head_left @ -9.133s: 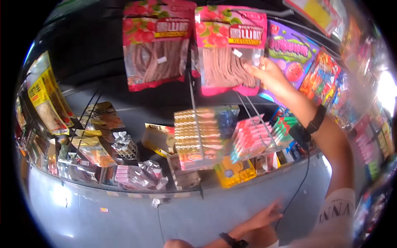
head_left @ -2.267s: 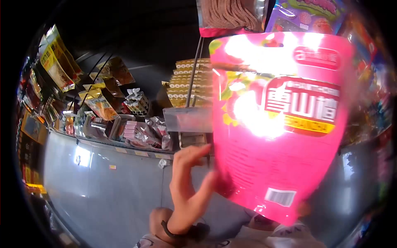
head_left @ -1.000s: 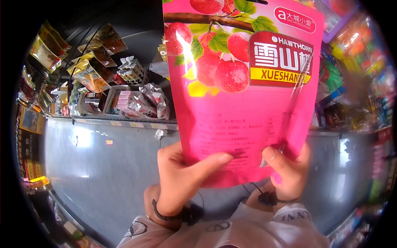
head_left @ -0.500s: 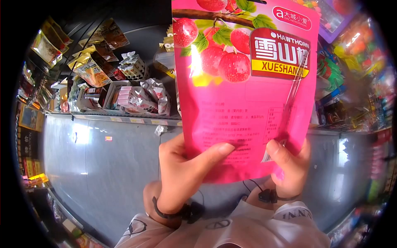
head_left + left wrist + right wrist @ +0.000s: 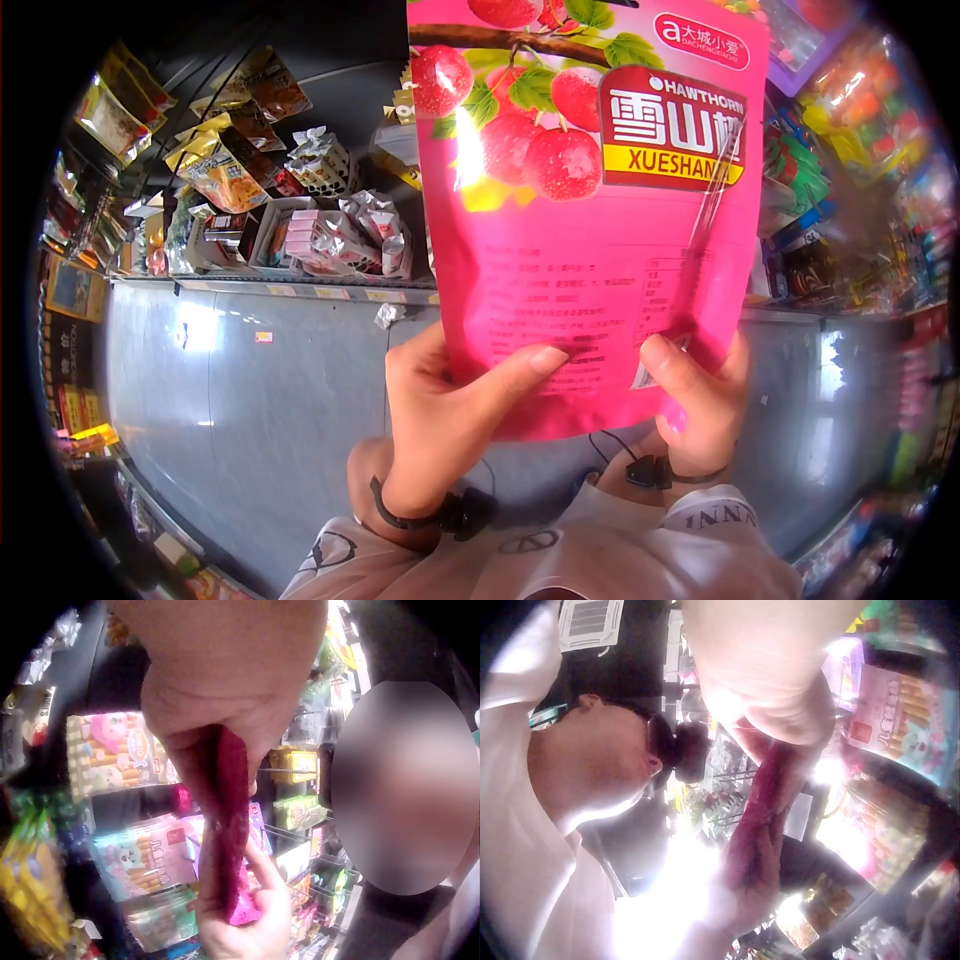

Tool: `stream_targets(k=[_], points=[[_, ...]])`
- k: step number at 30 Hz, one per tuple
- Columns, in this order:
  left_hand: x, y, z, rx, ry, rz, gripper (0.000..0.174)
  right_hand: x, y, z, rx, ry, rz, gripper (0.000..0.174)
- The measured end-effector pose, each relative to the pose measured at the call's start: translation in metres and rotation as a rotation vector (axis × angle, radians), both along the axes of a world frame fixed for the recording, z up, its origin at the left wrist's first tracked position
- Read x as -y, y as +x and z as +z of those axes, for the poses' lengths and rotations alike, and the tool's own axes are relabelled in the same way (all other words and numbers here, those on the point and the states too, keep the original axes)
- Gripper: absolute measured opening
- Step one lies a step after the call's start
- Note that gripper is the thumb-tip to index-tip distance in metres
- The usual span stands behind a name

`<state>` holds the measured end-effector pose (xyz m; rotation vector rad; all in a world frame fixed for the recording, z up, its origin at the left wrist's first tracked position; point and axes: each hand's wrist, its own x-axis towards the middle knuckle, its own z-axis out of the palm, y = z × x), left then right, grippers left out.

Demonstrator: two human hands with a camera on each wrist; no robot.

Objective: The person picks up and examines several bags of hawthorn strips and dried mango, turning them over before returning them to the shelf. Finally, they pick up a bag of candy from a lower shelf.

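Note:
A pink hawthorn snack bag [image 5: 590, 250] is held upright in front of me, its side with small printed text and a barcode facing me. My left hand [image 5: 435, 410] grips the lower left corner, thumb flat across the print. At the lower right corner my right hand [image 5: 700, 405] pinches the bag, its thumb beside the partly covered barcode. The other fingers of both hands are hidden behind it. From below, the left wrist view shows the bag's bottom edge [image 5: 234, 817] between the two hands; the right wrist view shows the same dark pink edge [image 5: 761, 810].
Behind the bag, a shelf holds silver-wrapped packs [image 5: 370, 235] and a yellow snack pouch [image 5: 215, 165]. Colourful sweets [image 5: 860, 100] hang at the right. Grey floor [image 5: 280, 380] lies below, and a black cable [image 5: 605, 450] runs near my right wrist.
Earlier my right hand was at a bag hanging on the rack. Then a bag came close and my left hand took its lower left corner. Over the last half second almost nothing moves.

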<state>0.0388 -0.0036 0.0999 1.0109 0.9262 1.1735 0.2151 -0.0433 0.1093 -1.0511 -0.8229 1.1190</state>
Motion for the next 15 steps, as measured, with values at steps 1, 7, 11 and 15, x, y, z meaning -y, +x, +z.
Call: stream_targets(k=[1, 7, 11, 15], points=[[0.0003, -0.0004, -0.0014, -0.023, 0.006, 0.001, 0.022, -0.0001, 0.0003, -0.0001, 0.005, -0.003, 0.003, 0.029], [0.0013, -0.0010, -0.0047, -0.054, 0.016, 0.011, 0.022, -0.0013, -0.0013, -0.0002, -0.002, 0.012, 0.012, 0.029], [0.0020, 0.0004, -0.0025, -0.047, 0.003, 0.006, 0.022, -0.0005, 0.0007, -0.0014, -0.002, 0.033, 0.020, 0.029], [0.0023, 0.0026, -0.0027, -0.056, -0.001, 0.008, 0.023, -0.0001, -0.0002, 0.0013, 0.036, -0.011, -0.021, 0.029]])
